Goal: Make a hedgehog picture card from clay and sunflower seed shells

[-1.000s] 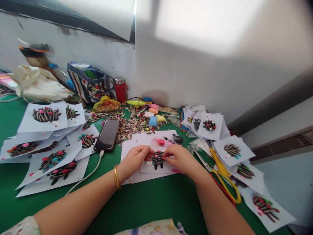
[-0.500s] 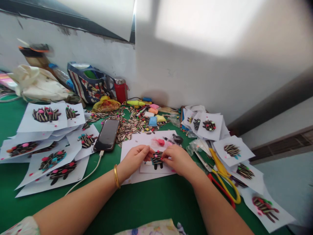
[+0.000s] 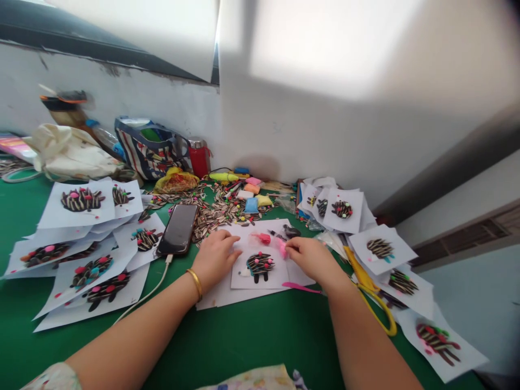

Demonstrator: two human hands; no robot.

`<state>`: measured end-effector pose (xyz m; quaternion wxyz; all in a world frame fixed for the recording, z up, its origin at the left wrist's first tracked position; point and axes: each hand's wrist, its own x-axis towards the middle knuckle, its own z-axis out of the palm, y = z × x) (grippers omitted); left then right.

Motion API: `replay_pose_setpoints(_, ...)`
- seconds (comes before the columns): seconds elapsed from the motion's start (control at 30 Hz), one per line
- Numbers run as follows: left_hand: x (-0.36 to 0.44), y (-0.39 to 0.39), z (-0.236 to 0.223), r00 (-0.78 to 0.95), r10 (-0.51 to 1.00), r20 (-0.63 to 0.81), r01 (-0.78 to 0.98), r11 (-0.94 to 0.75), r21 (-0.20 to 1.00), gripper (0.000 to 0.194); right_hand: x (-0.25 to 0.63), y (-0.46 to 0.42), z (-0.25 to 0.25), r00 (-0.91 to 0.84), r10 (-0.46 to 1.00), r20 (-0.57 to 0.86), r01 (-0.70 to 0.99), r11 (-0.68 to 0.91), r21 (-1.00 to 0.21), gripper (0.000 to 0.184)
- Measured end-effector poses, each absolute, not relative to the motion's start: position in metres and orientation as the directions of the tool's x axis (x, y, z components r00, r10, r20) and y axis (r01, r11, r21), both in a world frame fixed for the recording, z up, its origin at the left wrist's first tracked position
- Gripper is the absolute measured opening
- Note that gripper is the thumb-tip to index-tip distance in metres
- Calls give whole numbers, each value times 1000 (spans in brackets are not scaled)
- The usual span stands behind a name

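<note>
A seed hedgehog picture (image 3: 260,265) lies before me on a small white sheet, with striped sunflower seeds, pink balls, dark legs and a pale snout. My left hand (image 3: 216,259) rests over the left side of the paper, fingers apart and holding nothing. At the upper right of the picture, my right hand (image 3: 311,259) is closed in a pinch on pink clay (image 3: 281,248). A red lump in clear wrap (image 3: 264,238) and a black lump (image 3: 291,232) lie just beyond. Below my right hand is a pink modelling tool (image 3: 301,287).
Finished hedgehog sheets are piled at left (image 3: 81,233) and right (image 3: 382,249). A phone (image 3: 177,229) with a cable lies beside loose sunflower seeds (image 3: 211,208). Colored clay packs (image 3: 252,205), yellow-handled scissors (image 3: 384,309), a red bottle (image 3: 199,158) and a striped bag (image 3: 152,149) are around.
Both hands have moved apart from the hedgehog, left hand leftward and right hand rightward to the pink clay. The picture now shows fully, and the pink tool has come into view.
</note>
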<state>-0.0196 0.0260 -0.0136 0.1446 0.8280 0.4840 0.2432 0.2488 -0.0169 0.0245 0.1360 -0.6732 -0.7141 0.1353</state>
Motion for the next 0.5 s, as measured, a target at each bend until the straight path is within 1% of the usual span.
replay_pose_setpoints(0.07, -20, 25, -16, 445, 865, 231, 768, -501, 398, 28, 249, -17, 23, -70, 997, -28, 941, 56, -333, 16)
replay_pose_setpoints(0.17, -17, 23, -17, 453, 867, 208, 793, -499, 350, 29, 248, -18, 22, -76, 996, -47, 958, 60, -282, 16)
replay_pose_setpoints(0.27, -15, 23, -14, 441, 879, 179, 807, -476, 349, 25, 246, -19, 23, -65, 997, -28, 966, 56, -253, 17)
replay_pose_setpoints(0.37, -13, 24, -8, 439, 889, 134, 816, -456, 356, 13, 244, -20, 26, -60, 998, -7, 971, 56, -230, 19)
replay_pose_setpoints(0.43, -12, 24, -4, 437, 897, 62, 824, -427, 374, 10, 242, -20, 28, -49, 999, -9, 975, 46, -215, 23)
replay_pose_setpoints(0.5, -12, 25, 1, 416, 909, -21, 841, -376, 388, 12, 241, -20, 30, -31, 999, -33, 979, 24, -201, 26)
